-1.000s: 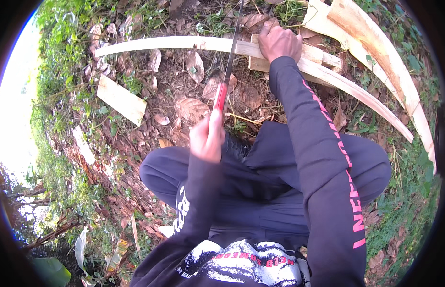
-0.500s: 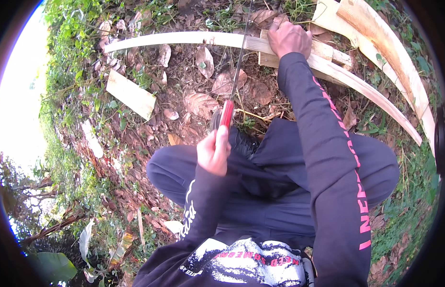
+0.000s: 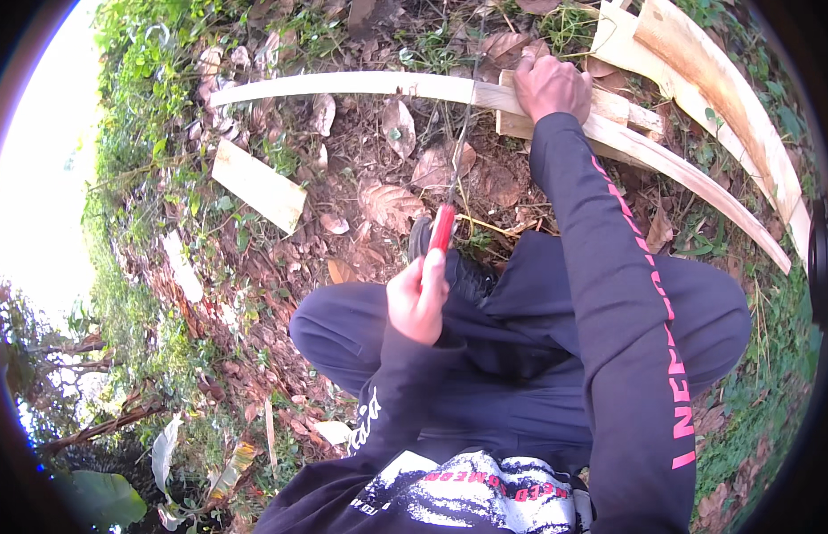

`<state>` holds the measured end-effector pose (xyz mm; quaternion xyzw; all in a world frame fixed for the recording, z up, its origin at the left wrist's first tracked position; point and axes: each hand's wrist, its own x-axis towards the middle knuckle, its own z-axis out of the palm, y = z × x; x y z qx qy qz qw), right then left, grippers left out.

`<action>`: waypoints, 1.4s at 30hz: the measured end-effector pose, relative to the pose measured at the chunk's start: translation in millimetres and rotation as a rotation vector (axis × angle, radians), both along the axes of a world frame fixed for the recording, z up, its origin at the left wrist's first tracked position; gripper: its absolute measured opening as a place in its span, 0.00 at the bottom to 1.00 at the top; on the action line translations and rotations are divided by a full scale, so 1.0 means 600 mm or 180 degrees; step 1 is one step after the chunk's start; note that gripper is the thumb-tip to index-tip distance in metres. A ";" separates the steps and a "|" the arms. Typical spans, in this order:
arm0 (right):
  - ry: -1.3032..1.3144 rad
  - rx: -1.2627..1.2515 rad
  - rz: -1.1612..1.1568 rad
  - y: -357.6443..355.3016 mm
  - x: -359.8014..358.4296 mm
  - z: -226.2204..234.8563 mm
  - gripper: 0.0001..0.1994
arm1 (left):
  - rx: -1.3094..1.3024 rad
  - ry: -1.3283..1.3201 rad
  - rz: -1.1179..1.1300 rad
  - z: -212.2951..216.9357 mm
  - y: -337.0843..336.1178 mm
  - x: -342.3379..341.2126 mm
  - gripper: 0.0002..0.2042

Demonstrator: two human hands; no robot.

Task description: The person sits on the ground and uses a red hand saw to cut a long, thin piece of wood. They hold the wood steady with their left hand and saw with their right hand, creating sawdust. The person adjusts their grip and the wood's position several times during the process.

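Observation:
A long, pale wooden strip (image 3: 343, 84) lies crosswise in front of my crossed legs, resting over short wood blocks (image 3: 513, 125). My right hand (image 3: 553, 87) is closed over the strip where it crosses the blocks, pressing it down. In my left hand (image 3: 418, 301) is a narrow-bladed handsaw (image 3: 443, 228), gripped by its red handle. Its thin blade runs away from me and meets the strip just left of the blocks. The blade is partly blurred, so how deep it sits in the wood cannot be made out.
Large split planks (image 3: 725, 107) lie at the far right. A flat wood offcut (image 3: 259, 185) rests on the ground at left, with a paler piece (image 3: 182, 267) nearer me. Dry leaves (image 3: 389, 205) and green plants surround my legs (image 3: 512, 356).
My left hand has drawn the saw slightly back toward me, its handle now lower and farther from the strip. The right hand keeps its hold. The whole view has shifted a little.

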<state>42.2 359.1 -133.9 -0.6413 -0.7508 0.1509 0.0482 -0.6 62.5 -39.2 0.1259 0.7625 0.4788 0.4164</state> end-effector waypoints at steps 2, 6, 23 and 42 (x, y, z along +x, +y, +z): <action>-0.0012 0.0117 -0.0083 -0.005 0.006 -0.011 0.22 | 0.0125 0.0649 -0.0443 -0.037 0.079 -0.018 0.21; 0.0173 -0.0067 0.0036 -0.010 -0.007 -0.010 0.26 | 0.0119 0.0817 -0.0287 -0.047 0.143 -0.028 0.21; 0.0144 -0.0144 -0.0002 -0.013 0.000 0.007 0.25 | 0.0030 -0.0143 -0.0099 -0.010 0.024 -0.017 0.20; 0.0103 -0.0114 -0.0041 -0.009 0.000 -0.002 0.26 | 0.0558 0.0712 -0.0340 -0.055 0.171 -0.041 0.21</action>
